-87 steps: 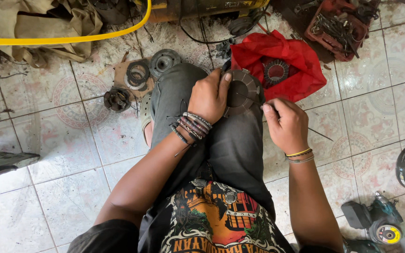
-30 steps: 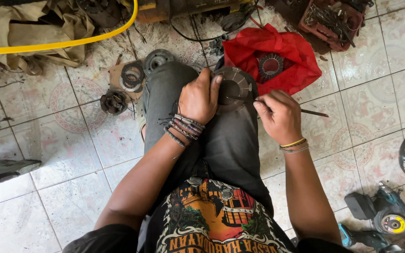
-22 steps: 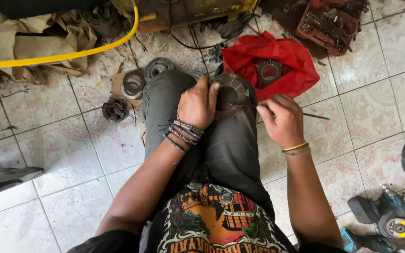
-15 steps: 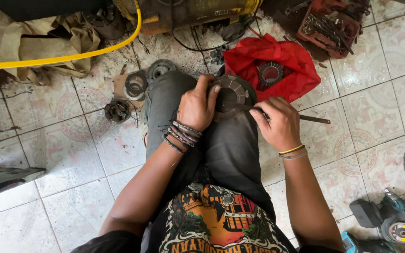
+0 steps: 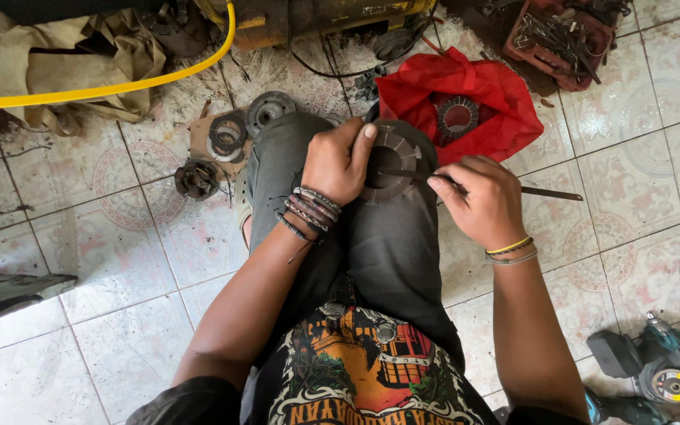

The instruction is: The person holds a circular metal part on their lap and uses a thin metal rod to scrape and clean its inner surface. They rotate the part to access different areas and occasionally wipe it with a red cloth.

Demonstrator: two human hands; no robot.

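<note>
A round dark metal disc with radial grooves (image 5: 393,156) rests on my knee. My left hand (image 5: 338,164) grips its left edge, the thumb lying over the rim. My right hand (image 5: 482,198) is closed on a thin dark metal rod (image 5: 548,191) that lies roughly level. The rod's left tip reaches across the middle of the disc, and its other end sticks out to the right past my fingers.
A red bag (image 5: 466,98) holding a toothed ring (image 5: 456,116) lies beyond my knee. Rings and round metal parts (image 5: 230,134) sit on cardboard at the left. A yellow hose (image 5: 120,83), a red tool tray (image 5: 560,35) and an angle grinder (image 5: 655,366) lie on the tiled floor.
My right hand has drawn back to the right along the rod, which now sticks out farther right. My left hand keeps holding the disc on my knee.
</note>
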